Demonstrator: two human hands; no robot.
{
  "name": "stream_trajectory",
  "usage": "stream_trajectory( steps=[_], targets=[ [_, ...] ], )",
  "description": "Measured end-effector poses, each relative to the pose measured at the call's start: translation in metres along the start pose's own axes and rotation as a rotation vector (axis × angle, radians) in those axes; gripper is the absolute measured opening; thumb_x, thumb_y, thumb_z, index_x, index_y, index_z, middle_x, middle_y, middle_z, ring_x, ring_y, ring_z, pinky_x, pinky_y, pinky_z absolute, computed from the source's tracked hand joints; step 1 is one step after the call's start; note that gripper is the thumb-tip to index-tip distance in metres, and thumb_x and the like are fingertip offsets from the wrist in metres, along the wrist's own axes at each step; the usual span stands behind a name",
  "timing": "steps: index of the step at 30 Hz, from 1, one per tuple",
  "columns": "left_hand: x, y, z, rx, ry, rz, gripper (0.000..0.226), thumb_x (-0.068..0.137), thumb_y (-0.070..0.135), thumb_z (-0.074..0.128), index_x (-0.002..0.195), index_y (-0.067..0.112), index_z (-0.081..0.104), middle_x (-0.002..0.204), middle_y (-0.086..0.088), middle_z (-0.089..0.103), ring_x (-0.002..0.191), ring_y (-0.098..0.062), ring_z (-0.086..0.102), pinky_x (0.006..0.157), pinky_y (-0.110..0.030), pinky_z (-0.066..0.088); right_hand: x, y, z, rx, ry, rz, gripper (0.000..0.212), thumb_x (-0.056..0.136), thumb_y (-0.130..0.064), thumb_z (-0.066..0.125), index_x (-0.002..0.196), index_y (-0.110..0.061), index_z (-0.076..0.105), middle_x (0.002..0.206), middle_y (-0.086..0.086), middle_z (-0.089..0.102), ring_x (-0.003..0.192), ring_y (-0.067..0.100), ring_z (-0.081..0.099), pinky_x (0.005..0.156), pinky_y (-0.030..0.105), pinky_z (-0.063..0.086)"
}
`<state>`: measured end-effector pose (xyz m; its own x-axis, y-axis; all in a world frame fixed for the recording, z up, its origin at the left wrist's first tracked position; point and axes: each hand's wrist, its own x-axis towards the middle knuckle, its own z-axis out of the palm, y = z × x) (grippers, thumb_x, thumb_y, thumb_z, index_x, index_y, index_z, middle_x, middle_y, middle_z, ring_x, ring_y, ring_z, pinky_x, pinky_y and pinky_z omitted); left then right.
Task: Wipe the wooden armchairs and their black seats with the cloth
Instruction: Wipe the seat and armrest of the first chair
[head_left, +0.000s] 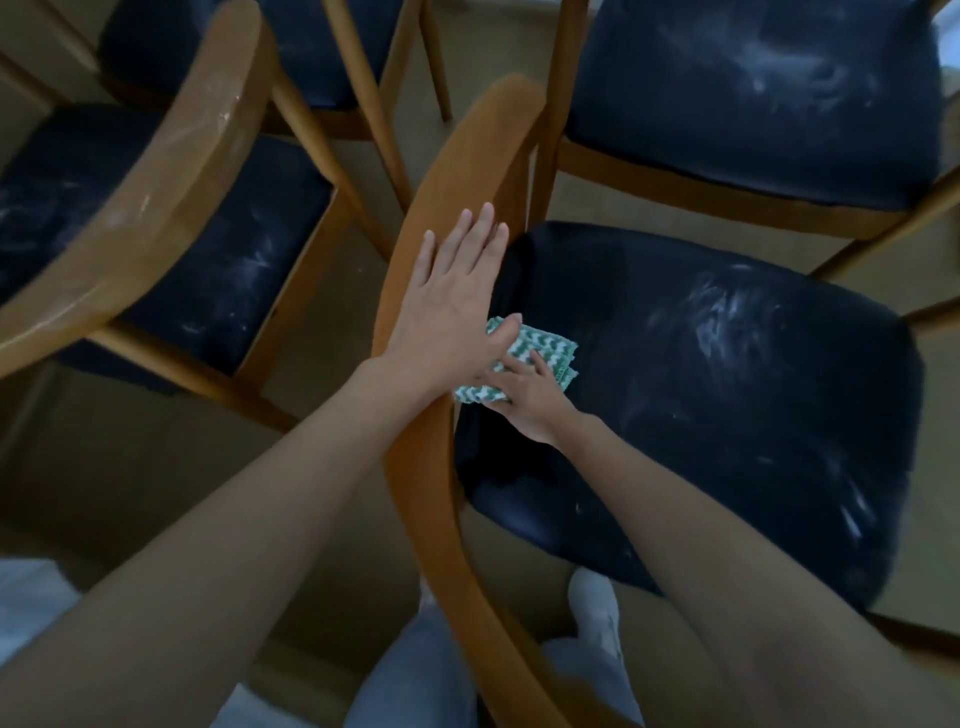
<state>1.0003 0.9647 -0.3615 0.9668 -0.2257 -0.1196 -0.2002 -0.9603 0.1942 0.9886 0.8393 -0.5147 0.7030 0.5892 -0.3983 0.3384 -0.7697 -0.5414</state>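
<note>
1. view from the head camera, looking down on four wooden armchairs (363, 104) standing close together on a tan floor (130, 467).
2. nearest chair: its curved backrest (452, 171) runs from the bottom centre up to the top middle of the frame. its black seat (701, 415) lies to the right of that.
3. left hand (457, 306): lies flat on top of the backrest, fingers straight and close together, pointing away from the person. it holds nothing. the thumb reaches out to the right and overlaps the edge of the cloth.
4. cloth (545, 353): green-and-white zigzag pattern, folded, lying on the black seat at its back edge, just beside the backrest.
5. right hand (530, 400): on top of the cloth, fingers bent, forearm crossing the seat from the lower right. part of it is hidden behind the left thumb, so i cannot tell whether it grips the cloth or only presses it down.
6. seat surface: whitish dusty smears over the middle and right side. the strip near the cloth looks darker, with few smears.
7. left chair (171, 171): pale scuffs along its backrest, and dusty smears on its dark seat.
8. upper right seat (753, 93): heavily smeared with white. a fourth seat at the top left is mostly cut off by the frame.
9. bottom edge: grey trouser legs (410, 670) and a white sock (595, 603) – both close to the backrest, the sock just right of it.
</note>
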Motion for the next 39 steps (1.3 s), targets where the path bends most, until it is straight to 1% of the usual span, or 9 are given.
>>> stream_trajectory(
  steps=[8, 18, 20, 22, 24, 26, 33, 37, 39],
  targets=[
    [-0.053, 0.015, 0.009, -0.015, -0.028, -0.026, 0.071, 0.096, 0.041, 0.043, 0.151, 0.017, 0.006, 0.159, -0.005, -0.005, 0.145, -0.019, -0.012, 0.115, -0.037, -0.011, -0.084, -0.002, 0.048, -0.158, -0.224, -0.158, 0.045, 0.100, -0.034, 0.039, 0.144, -0.034, 0.031, 0.157, -0.003, 0.016, 0.146, 0.010, 0.002, 0.115, 0.039, -0.008],
    [-0.070, 0.036, 0.012, -0.046, -0.068, -0.013, 0.067, 0.096, 0.041, 0.042, 0.151, 0.022, 0.010, 0.159, -0.001, -0.003, 0.146, -0.017, -0.011, 0.112, -0.037, -0.015, -0.152, 0.007, 0.052, 0.044, -0.358, 0.006, 0.041, 0.101, -0.034, 0.036, 0.141, -0.027, 0.039, 0.156, -0.005, 0.020, 0.141, 0.006, 0.020, 0.115, 0.031, -0.005],
    [-0.066, 0.037, 0.012, -0.048, -0.063, -0.028, 0.066, 0.096, 0.040, 0.043, 0.151, 0.022, 0.010, 0.159, -0.001, -0.002, 0.146, -0.017, -0.010, 0.113, -0.038, -0.014, -0.153, 0.004, 0.043, 0.357, -0.288, 0.138, 0.044, 0.101, -0.029, 0.039, 0.143, -0.017, 0.037, 0.149, 0.002, 0.035, 0.129, 0.011, 0.042, 0.113, 0.026, 0.017],
    [-0.056, 0.036, 0.010, -0.056, -0.054, -0.036, 0.066, 0.096, 0.039, 0.043, 0.151, 0.022, 0.011, 0.159, -0.001, -0.002, 0.146, -0.017, -0.010, 0.114, -0.038, -0.013, -0.142, 0.004, 0.021, 0.886, -0.093, 0.284, 0.041, 0.100, -0.019, 0.041, 0.137, -0.002, 0.043, 0.120, 0.006, 0.059, 0.100, 0.008, 0.060, 0.089, 0.018, 0.045],
    [-0.041, 0.034, 0.007, -0.064, -0.045, -0.036, 0.066, 0.095, 0.039, 0.044, 0.151, 0.022, 0.012, 0.159, 0.000, -0.001, 0.146, -0.016, -0.010, 0.114, -0.038, -0.013, -0.124, 0.017, -0.012, 1.153, 0.175, 0.338, 0.030, 0.099, -0.012, 0.041, 0.122, 0.003, 0.054, 0.094, 0.000, 0.065, 0.075, 0.002, 0.065, 0.072, 0.019, 0.052],
    [-0.020, 0.032, 0.005, -0.061, -0.046, -0.027, 0.066, 0.095, 0.039, 0.045, 0.150, 0.022, 0.013, 0.159, 0.000, -0.002, 0.145, -0.016, -0.010, 0.114, -0.038, -0.013, -0.104, 0.033, -0.052, 1.222, 0.379, 0.332, 0.020, 0.099, -0.012, 0.042, 0.108, -0.007, 0.059, 0.084, -0.006, 0.068, 0.068, 0.001, 0.065, 0.071, 0.023, 0.053],
    [0.056, 0.027, -0.001, -0.040, 0.036, 0.026, 0.066, 0.094, 0.038, 0.047, 0.150, 0.022, 0.015, 0.159, -0.001, 0.000, 0.146, -0.016, -0.007, 0.114, -0.038, -0.009, -0.027, 0.097, -0.160, 1.108, 0.764, 0.315, 0.023, 0.100, -0.021, 0.042, 0.117, -0.010, 0.054, 0.103, 0.002, 0.061, 0.084, 0.004, 0.059, 0.071, 0.013, 0.050],
    [0.088, 0.025, -0.001, 0.004, 0.049, 0.068, 0.068, 0.094, 0.039, 0.047, 0.150, 0.022, 0.014, 0.159, -0.001, -0.002, 0.146, -0.017, -0.008, 0.115, -0.037, -0.009, 0.020, 0.137, -0.150, 0.758, 0.625, 0.415, 0.041, 0.099, -0.036, 0.041, 0.130, -0.011, 0.051, 0.126, 0.008, 0.057, 0.116, 0.023, 0.053, 0.099, 0.033, 0.041],
    [0.096, 0.025, 0.000, 0.035, 0.050, 0.091, 0.067, 0.094, 0.039, 0.046, 0.150, 0.023, 0.014, 0.159, -0.002, -0.003, 0.146, -0.017, -0.008, 0.115, -0.038, -0.009, 0.036, 0.147, -0.133, 0.537, 0.513, 0.551, 0.052, 0.098, -0.045, 0.039, 0.141, -0.015, 0.041, 0.144, 0.011, 0.043, 0.136, 0.029, 0.033, 0.114, 0.041, 0.021]
  ],
)
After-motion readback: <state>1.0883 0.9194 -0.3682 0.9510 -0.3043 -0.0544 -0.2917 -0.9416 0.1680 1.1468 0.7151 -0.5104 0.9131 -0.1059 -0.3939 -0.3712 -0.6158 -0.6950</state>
